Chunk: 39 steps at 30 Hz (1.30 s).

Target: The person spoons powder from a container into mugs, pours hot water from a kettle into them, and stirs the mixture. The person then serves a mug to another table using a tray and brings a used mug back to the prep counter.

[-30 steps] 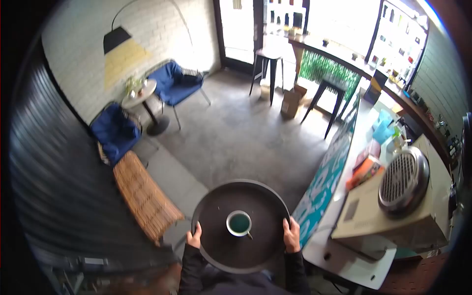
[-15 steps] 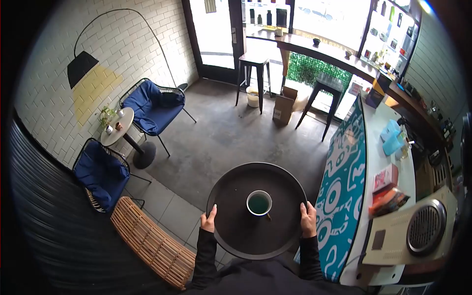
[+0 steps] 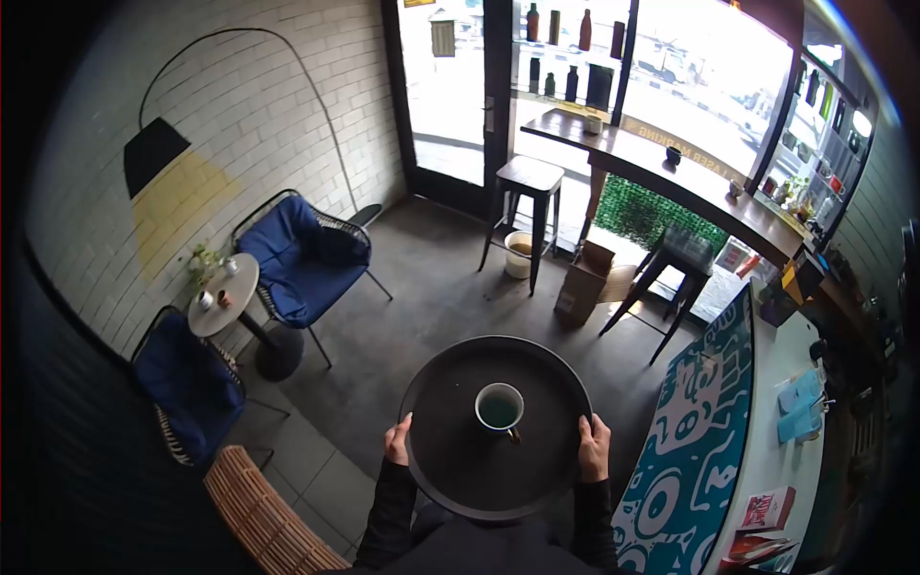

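A round black serving tray (image 3: 450,470) is held level in front of my body. My left hand (image 3: 397,441) grips its left rim, thumb on top and the fingers mostly hidden beneath. On the opposite rim my right hand (image 3: 593,448) is closed in the same way. Near the tray's middle stands an upright cup (image 3: 499,408), white inside at the rim, with dark greenish liquid in it. Its handle points toward me and slightly right. Neither hand touches the cup.
Left, two blue-cushioned chairs (image 3: 305,259) flank a small round table (image 3: 230,295); a rattan bench (image 3: 268,517) is nearer. A patterned counter (image 3: 690,450) runs along my right. Ahead are bar stools (image 3: 529,177), a cardboard box (image 3: 582,287), a bucket (image 3: 518,251) and a window bar (image 3: 661,172).
My view has moved forward and tilted up: the stools and window bar look nearer, and the beige machine on the counter has left view. Both hands still hold the tray with the cup.
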{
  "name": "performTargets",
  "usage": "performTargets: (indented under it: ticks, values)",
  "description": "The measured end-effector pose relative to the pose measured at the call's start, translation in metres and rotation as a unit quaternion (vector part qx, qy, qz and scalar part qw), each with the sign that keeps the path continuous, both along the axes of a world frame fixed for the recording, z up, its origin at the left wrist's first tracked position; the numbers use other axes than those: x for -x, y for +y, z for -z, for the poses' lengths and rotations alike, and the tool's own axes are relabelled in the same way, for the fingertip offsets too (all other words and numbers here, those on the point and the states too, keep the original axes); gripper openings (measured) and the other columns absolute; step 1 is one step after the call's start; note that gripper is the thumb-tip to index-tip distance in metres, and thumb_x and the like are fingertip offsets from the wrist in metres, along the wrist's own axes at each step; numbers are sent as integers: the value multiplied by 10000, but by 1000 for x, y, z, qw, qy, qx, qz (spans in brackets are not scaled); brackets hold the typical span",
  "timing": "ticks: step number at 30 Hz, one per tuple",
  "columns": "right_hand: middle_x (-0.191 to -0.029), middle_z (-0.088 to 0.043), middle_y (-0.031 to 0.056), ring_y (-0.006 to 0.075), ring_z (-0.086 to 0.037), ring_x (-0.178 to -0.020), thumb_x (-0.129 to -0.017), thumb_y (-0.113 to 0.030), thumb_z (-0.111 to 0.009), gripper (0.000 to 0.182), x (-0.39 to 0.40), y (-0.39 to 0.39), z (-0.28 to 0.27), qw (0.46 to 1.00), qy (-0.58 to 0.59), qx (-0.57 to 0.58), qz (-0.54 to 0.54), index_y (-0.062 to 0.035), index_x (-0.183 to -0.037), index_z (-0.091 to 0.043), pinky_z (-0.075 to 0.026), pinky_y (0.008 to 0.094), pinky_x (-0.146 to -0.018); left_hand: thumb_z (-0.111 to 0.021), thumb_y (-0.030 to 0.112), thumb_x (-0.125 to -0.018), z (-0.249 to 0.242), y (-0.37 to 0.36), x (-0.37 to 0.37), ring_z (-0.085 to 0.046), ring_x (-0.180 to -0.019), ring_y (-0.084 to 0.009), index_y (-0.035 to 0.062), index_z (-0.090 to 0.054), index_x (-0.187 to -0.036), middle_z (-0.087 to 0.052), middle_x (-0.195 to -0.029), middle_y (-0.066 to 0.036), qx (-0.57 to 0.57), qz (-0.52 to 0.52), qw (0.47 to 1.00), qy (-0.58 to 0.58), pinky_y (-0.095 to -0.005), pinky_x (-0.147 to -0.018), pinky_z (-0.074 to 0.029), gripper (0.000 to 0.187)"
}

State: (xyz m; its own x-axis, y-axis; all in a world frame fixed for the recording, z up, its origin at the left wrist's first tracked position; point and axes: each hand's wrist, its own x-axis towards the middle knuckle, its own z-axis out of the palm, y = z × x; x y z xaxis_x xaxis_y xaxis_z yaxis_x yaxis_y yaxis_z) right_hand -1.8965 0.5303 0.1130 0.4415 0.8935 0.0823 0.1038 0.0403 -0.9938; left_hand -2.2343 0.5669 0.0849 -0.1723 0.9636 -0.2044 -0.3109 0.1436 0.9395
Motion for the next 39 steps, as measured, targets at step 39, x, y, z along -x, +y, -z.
performTargets:
  ticks: [39]
  values:
    - [-756, -623, 143, 186, -570, -702, -953, -119, -505, 215, -324, 710, -82, 986, -134, -57, 81, 83, -942, -577, -457, 339, -670, -581, 190, -883, -66, 775, -325, -641, -1050, -265, -46, -625, -1170, -652, -1162, -159, 44, 129, 968, -209, -354, -923, -511, 374]
